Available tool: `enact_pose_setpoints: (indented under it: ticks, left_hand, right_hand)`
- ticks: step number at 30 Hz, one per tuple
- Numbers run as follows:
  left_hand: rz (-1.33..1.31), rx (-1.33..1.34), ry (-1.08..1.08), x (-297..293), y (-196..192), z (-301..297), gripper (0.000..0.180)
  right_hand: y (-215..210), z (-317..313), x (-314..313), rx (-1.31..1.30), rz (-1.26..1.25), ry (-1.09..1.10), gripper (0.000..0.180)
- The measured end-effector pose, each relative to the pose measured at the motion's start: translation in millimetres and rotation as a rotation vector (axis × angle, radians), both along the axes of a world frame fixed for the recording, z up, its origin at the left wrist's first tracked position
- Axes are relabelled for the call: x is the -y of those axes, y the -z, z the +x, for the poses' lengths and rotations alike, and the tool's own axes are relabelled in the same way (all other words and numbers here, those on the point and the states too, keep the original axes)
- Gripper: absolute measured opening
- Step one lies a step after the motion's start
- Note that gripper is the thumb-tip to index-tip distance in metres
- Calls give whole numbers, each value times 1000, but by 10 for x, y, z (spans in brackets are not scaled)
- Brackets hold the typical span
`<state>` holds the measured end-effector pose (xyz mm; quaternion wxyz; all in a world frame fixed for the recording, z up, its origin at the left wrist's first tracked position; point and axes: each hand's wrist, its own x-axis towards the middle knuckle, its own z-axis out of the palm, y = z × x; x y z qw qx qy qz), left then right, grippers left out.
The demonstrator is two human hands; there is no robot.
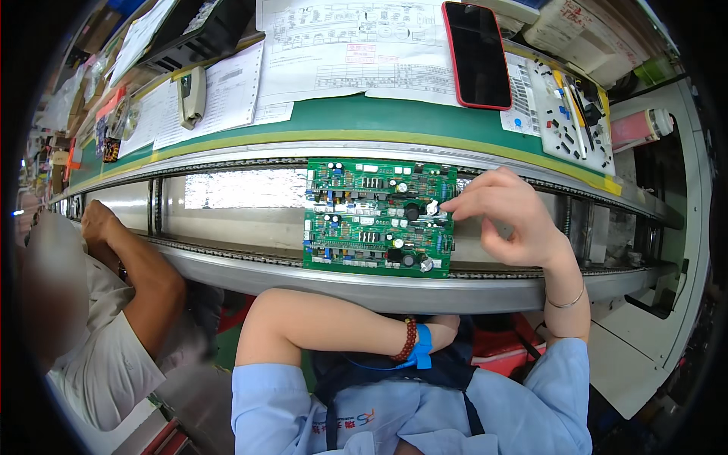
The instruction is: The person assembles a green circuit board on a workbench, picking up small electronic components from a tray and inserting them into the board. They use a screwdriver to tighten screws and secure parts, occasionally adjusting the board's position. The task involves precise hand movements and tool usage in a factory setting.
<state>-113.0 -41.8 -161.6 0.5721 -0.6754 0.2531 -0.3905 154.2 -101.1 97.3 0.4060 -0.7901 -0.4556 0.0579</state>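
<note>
A green circuit board assembly point(356, 199) rests across the two rails of the conveyor, filled with white connectors, capacitors and other small parts. At its right edge is my right hand point(504, 216), with bent fingertips at or just beside a white-topped round component point(432, 207). The thumb is apart from the fingertips, and I see nothing between them. My left hand point(447, 324) lies low in front of my body, by the near rail; its fingers are hidden. A beaded bracelet and a blue wrist strap point(423, 347) circle that wrist.
Beyond the conveyor point(364, 282), a green bench holds printed sheets point(334, 61), a red-edged phone point(478, 57), a grey handheld device point(192, 98) and a white tray point(557, 114) of small black parts. At left, another person's arm point(152, 280) leans on the rail.
</note>
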Motion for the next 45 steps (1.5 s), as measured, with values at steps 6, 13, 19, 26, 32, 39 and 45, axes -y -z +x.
enact_pose_setpoints:
  ticks: [6, 13, 19, 26, 32, 39, 45]
  left_hand:
    - [4, 74, -31, 20, 59, -39, 30]
    - [16, 122, -75, 24, 78, -60, 30]
    - [-5, 101, -75, 56, 89, -102, 30]
    - [-7, 70, -28, 15, 51, -54, 29]
    - [-25, -7, 31, -4, -11, -13, 28]
    - [-108, -289, 143, -95, -197, 77, 27]
    - [-419, -1489, 245, -287, -678, 377, 26]
  right_hand:
    - [34, -19, 13, 2, -39, -24, 29]
    - [31, -93, -73, 23, -136, -22, 29]
    - [22, -85, -57, -7, -177, -47, 27]
    - [25, -28, -16, 49, -165, 64, 28]
    - [-242, 106, 339, -250, -269, 266, 22]
    - [-122, 138, 396, -414, -539, 130, 28]
    - [-118, 167, 401, -483, -570, 68, 28]
